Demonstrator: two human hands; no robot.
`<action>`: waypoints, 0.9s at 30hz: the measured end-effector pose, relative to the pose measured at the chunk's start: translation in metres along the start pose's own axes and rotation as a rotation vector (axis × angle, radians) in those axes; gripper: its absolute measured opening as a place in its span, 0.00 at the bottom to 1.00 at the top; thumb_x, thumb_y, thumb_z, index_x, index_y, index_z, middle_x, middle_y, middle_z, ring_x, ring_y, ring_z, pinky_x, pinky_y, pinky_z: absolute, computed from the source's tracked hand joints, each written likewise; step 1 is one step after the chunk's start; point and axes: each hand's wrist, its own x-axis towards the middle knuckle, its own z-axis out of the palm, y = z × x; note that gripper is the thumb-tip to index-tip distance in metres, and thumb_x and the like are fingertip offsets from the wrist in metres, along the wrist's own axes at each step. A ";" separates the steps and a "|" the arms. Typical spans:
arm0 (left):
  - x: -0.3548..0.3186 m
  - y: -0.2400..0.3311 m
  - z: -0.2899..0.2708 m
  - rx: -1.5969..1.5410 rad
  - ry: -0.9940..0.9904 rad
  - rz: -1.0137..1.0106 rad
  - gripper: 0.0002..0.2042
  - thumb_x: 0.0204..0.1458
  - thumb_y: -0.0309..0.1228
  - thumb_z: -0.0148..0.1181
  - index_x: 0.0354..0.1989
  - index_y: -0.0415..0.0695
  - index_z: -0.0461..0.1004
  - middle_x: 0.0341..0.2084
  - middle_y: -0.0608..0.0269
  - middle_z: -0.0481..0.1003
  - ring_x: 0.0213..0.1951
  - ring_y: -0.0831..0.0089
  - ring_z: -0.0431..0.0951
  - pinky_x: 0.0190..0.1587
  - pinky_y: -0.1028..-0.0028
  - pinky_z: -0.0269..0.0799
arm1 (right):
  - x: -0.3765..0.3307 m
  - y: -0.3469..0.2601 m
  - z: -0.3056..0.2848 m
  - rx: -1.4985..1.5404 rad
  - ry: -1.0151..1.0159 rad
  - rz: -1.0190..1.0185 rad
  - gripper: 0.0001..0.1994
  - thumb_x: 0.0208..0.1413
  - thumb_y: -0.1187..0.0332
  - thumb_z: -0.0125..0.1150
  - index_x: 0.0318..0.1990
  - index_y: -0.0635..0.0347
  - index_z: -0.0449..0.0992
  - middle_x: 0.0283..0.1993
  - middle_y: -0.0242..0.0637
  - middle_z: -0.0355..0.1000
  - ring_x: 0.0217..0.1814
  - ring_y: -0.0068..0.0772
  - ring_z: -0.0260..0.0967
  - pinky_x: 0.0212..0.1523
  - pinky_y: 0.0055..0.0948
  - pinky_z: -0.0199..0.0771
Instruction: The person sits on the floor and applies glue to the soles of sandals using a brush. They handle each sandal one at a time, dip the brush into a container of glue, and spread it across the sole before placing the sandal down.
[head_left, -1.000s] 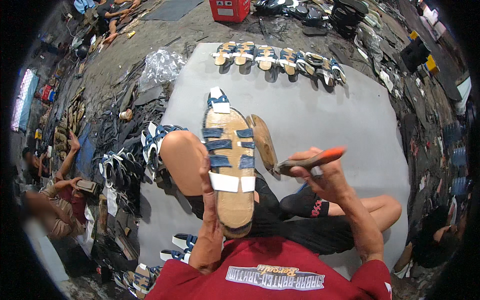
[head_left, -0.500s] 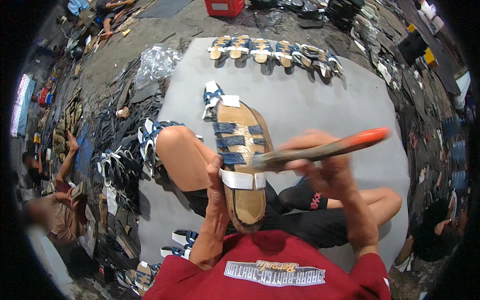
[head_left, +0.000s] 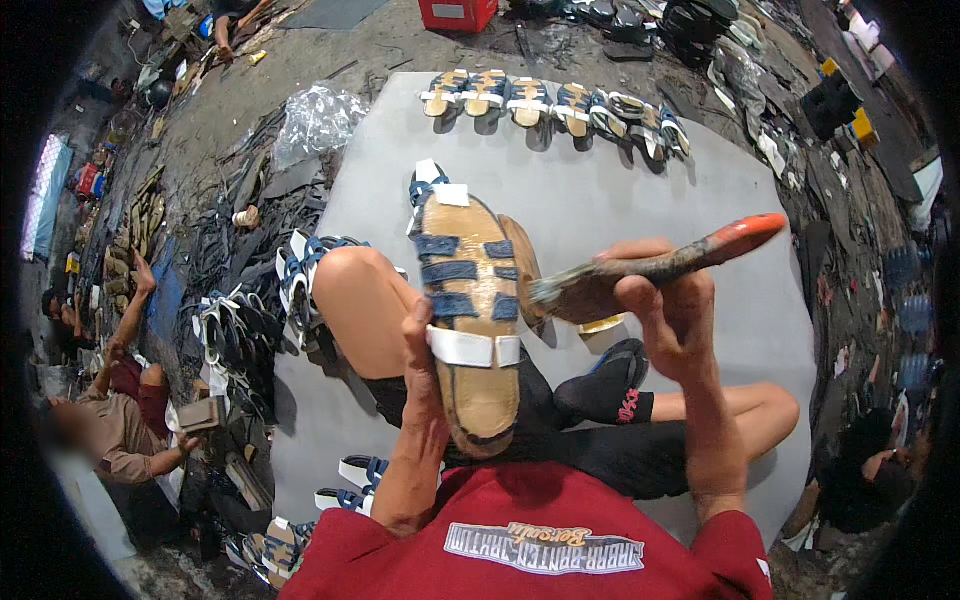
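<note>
My left hand [head_left: 420,365] is closed round the side of a sandal [head_left: 478,390]. The sandal has a tan insole, dark blue straps and a white strap, and its middle looks wet and shiny. My right hand [head_left: 668,310] grips a brush [head_left: 690,258] with an orange-tipped, stained handle. Its bristles are just right of the sandal, apart from the straps. Partly hidden behind the sandal is a brown, sole-like piece [head_left: 522,262]. Another blue and white sandal [head_left: 426,178] lies just beyond it.
A row of sandals [head_left: 527,100] lines the far edge of the grey mat [head_left: 710,200]. More sandals [head_left: 235,335] are piled at the left, among dark scraps. Clear plastic [head_left: 318,125] and a red crate [head_left: 458,14] lie beyond. A co-worker [head_left: 135,435] sits at the left.
The brush has come off the sandal's insole and moved to the right with my right hand. The sandal has shifted slightly left. The co-worker's hand with a block-like thing has moved.
</note>
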 end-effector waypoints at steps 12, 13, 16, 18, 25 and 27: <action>0.008 -0.001 0.014 0.166 0.157 0.012 0.36 0.62 0.64 0.51 0.66 0.44 0.69 0.55 0.59 0.75 0.53 0.63 0.76 0.55 0.60 0.75 | 0.004 0.009 0.034 -0.087 -0.013 -0.315 0.10 0.67 0.65 0.67 0.48 0.62 0.82 0.48 0.41 0.82 0.41 0.34 0.74 0.42 0.35 0.73; 0.004 -0.001 0.014 0.204 0.110 0.007 0.39 0.61 0.66 0.52 0.66 0.44 0.68 0.55 0.60 0.75 0.53 0.64 0.77 0.55 0.61 0.76 | 0.010 0.018 0.046 -0.171 -0.109 -0.355 0.10 0.67 0.66 0.67 0.48 0.62 0.82 0.47 0.40 0.81 0.40 0.31 0.75 0.43 0.33 0.75; 0.000 0.008 0.014 0.092 0.068 0.101 0.39 0.61 0.66 0.53 0.66 0.42 0.68 0.55 0.57 0.76 0.53 0.65 0.79 0.54 0.61 0.79 | 0.006 0.024 0.021 -0.248 -0.197 -0.106 0.11 0.67 0.67 0.67 0.51 0.63 0.81 0.46 0.40 0.81 0.40 0.30 0.78 0.41 0.31 0.78; 0.001 0.007 0.009 -0.024 0.082 0.175 0.37 0.62 0.59 0.56 0.66 0.38 0.67 0.53 0.53 0.79 0.50 0.63 0.83 0.52 0.60 0.82 | 0.006 0.028 0.001 -0.254 -0.193 -0.006 0.12 0.67 0.66 0.67 0.51 0.64 0.80 0.45 0.40 0.81 0.43 0.31 0.80 0.44 0.31 0.80; 0.014 0.011 0.018 0.058 0.178 0.072 0.37 0.61 0.64 0.53 0.66 0.46 0.68 0.53 0.60 0.76 0.52 0.66 0.78 0.52 0.63 0.78 | 0.000 0.021 0.045 -0.233 -0.169 -0.309 0.11 0.62 0.68 0.71 0.49 0.60 0.82 0.44 0.38 0.82 0.42 0.39 0.77 0.44 0.36 0.77; 0.015 0.013 0.009 0.084 0.162 0.246 0.36 0.65 0.65 0.48 0.66 0.46 0.67 0.53 0.63 0.75 0.52 0.69 0.78 0.51 0.62 0.81 | -0.013 0.039 0.015 -0.384 -0.212 -0.131 0.11 0.63 0.68 0.71 0.50 0.60 0.82 0.44 0.38 0.81 0.41 0.38 0.76 0.43 0.36 0.77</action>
